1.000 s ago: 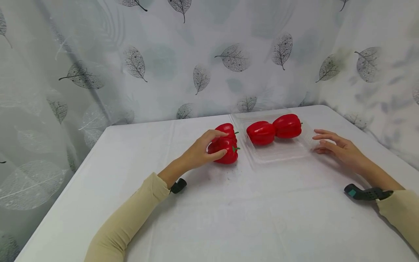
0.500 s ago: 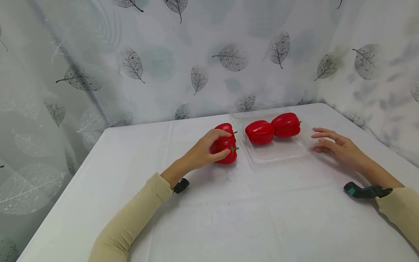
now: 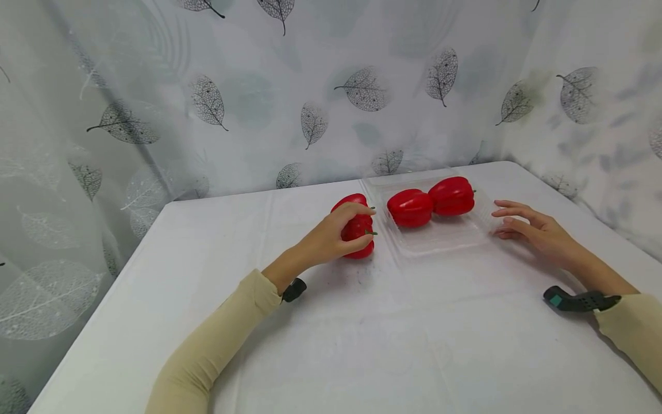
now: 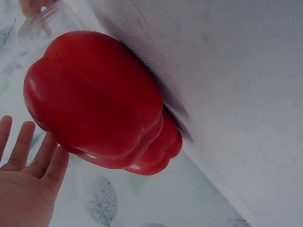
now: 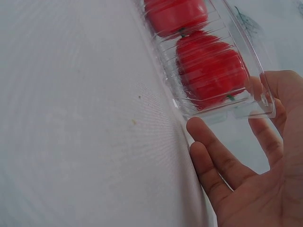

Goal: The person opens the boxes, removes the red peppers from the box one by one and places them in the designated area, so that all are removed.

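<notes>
My left hand (image 3: 331, 237) reaches over a red bell pepper (image 3: 357, 229) with a green stem, thumb on its near side and fingers over its far side. In the left wrist view this pepper (image 4: 94, 94) is large and the spread fingers (image 4: 45, 158) come up to its side. A second red bell pepper (image 3: 350, 200) lies right behind it, partly hidden. Two more peppers, one left (image 3: 411, 208) and one right (image 3: 451, 195), lie inside a clear plastic container (image 3: 439, 250). My right hand (image 3: 535, 230) is at the container's right end, fingers loosely bent by its rim (image 5: 266, 94).
A white cloth covers the table (image 3: 393, 345). Behind it hangs a pale curtain (image 3: 248, 98) printed with leaves. Black wrist-camera straps sit on the left wrist (image 3: 294, 289) and right wrist (image 3: 581, 301).
My left hand has slid a little to the right and further over the near pepper, covering more of it. The right hand and the container stay nearly in place; the head view shifts slightly.
</notes>
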`<state>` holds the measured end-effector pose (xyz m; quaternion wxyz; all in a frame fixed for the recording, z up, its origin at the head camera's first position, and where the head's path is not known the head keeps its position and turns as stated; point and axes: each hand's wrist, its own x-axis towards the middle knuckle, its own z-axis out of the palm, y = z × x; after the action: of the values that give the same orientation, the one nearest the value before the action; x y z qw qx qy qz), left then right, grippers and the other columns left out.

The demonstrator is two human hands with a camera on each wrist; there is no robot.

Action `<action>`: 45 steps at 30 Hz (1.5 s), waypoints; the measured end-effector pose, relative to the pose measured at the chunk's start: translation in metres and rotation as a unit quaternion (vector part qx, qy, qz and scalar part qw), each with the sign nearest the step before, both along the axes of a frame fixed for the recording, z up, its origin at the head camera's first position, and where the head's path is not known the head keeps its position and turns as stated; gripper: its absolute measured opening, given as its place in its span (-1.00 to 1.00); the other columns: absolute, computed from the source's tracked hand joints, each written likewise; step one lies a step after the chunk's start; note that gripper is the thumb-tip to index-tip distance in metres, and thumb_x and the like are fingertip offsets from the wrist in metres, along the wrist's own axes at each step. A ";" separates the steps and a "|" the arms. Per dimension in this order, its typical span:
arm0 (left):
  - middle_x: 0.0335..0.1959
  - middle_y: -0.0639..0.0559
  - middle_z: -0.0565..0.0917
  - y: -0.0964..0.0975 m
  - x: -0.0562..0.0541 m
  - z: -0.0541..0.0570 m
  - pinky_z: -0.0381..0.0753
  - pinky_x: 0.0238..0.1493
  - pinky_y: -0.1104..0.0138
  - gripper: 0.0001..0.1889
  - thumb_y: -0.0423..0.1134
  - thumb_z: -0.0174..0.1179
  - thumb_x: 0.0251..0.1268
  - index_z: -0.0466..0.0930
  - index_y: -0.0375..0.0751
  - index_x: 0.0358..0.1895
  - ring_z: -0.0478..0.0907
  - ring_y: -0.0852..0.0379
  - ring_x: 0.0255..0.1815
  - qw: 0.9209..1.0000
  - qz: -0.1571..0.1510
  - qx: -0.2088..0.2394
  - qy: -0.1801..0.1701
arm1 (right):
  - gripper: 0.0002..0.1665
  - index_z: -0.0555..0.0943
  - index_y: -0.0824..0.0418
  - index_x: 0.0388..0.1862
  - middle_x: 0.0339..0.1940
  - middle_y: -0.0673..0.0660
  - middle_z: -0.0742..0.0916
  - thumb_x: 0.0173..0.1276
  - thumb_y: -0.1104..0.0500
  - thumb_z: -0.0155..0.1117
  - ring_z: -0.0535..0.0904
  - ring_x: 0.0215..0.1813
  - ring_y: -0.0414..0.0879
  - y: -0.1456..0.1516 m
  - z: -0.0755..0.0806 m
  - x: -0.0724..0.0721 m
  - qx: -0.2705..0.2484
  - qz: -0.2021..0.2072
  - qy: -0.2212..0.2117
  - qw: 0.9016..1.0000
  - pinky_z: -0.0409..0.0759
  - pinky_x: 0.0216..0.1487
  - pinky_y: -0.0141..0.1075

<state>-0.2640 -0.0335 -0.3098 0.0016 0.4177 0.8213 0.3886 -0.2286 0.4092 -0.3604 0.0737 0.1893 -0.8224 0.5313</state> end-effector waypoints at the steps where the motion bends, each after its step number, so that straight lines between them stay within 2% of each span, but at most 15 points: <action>1: 0.28 0.07 0.43 0.001 0.000 0.001 0.65 -0.04 0.29 -0.48 -0.18 0.27 0.27 0.40 -0.03 0.30 0.35 0.02 0.29 1.000 0.000 -0.002 0.004 | -0.65 0.40 0.59 0.17 0.39 0.06 0.35 0.53 0.35 -0.04 0.69 -0.11 -0.29 0.000 0.000 0.000 0.003 -0.002 0.000 1.000 0.62 -0.09 -0.48; 4: 0.25 0.06 0.45 0.004 0.000 0.002 0.64 -0.05 0.30 -0.49 -0.18 0.27 0.28 0.41 -0.04 0.29 0.38 0.00 0.26 1.000 0.000 -0.007 0.015 | -0.64 0.40 0.58 0.18 0.40 0.10 0.33 0.54 0.35 -0.04 0.69 -0.11 -0.29 0.000 0.000 0.000 0.007 -0.004 -0.001 1.000 0.62 -0.09 -0.48; 14: 0.23 0.07 0.46 0.015 -0.001 0.007 0.63 -0.05 0.33 -0.51 -0.16 0.22 0.33 0.40 -0.02 0.31 0.42 0.05 0.21 1.000 0.002 -0.015 0.010 | -0.64 0.40 0.57 0.19 0.37 -0.06 0.36 0.54 0.34 -0.05 0.69 -0.11 -0.29 0.001 0.001 0.000 0.018 -0.007 -0.001 1.000 0.62 -0.10 -0.48; 19: 0.27 0.07 0.45 0.022 0.000 0.010 0.60 0.04 0.31 -0.48 -0.15 0.24 0.32 0.39 -0.04 0.33 0.35 0.13 0.29 0.999 0.000 -0.028 0.018 | -0.64 0.40 0.57 0.19 0.38 0.02 0.35 0.54 0.35 -0.05 0.69 -0.11 -0.29 0.002 0.000 -0.001 0.008 -0.003 0.000 1.000 0.62 -0.09 -0.48; 21: 0.28 0.04 0.45 0.024 -0.001 0.010 0.59 0.07 0.31 -0.48 -0.15 0.24 0.31 0.39 -0.05 0.33 0.35 0.10 0.30 0.999 -0.003 -0.031 0.021 | -0.64 0.40 0.58 0.18 0.39 0.07 0.34 0.53 0.36 -0.04 0.69 -0.10 -0.29 0.002 0.000 -0.001 -0.001 0.000 -0.001 1.000 0.62 -0.09 -0.47; 26: 0.28 -0.01 0.46 0.029 -0.002 0.008 0.58 0.08 0.31 -0.47 -0.14 0.24 0.31 0.39 -0.07 0.33 0.38 0.08 0.28 0.999 -0.007 -0.036 0.022 | -0.64 0.40 0.58 0.19 0.39 0.04 0.35 0.53 0.35 -0.04 0.70 -0.10 -0.29 0.001 0.000 0.000 0.000 -0.003 -0.004 1.000 0.62 -0.09 -0.47; 33: 0.28 0.06 0.44 0.033 -0.003 0.009 0.59 0.09 0.26 -0.46 -0.11 0.24 0.31 0.37 -0.02 0.34 0.38 0.14 0.28 0.999 0.002 -0.046 0.012 | -0.64 0.40 0.57 0.19 0.39 0.01 0.35 0.54 0.34 -0.04 0.70 -0.11 -0.30 0.000 0.000 0.001 0.012 -0.008 0.000 1.000 0.62 -0.09 -0.48; 39: 0.31 0.09 0.42 0.039 -0.006 0.011 0.61 0.08 0.21 -0.46 -0.12 0.25 0.30 0.37 0.00 0.34 0.36 0.14 0.29 0.998 0.014 -0.060 0.009 | -0.65 0.39 0.60 0.17 0.34 -0.14 0.39 0.52 0.38 -0.05 0.71 -0.11 -0.26 -0.001 0.000 0.000 -0.012 0.020 0.006 1.000 0.63 -0.08 -0.46; 45: 0.32 0.07 0.40 0.045 -0.010 0.012 0.60 0.07 0.24 -0.45 -0.09 0.23 0.32 0.35 -0.02 0.36 0.36 0.13 0.29 0.997 0.019 -0.078 0.008 | -0.65 0.39 0.60 0.17 0.33 -0.19 0.39 0.52 0.39 -0.05 0.71 -0.11 -0.26 -0.001 0.000 -0.001 -0.012 0.020 0.005 1.000 0.63 -0.09 -0.46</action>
<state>-0.2736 0.0113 -0.2978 0.0207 0.4039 0.8567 0.3201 -0.2293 0.4086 -0.3605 0.0699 0.2074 -0.8115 0.5418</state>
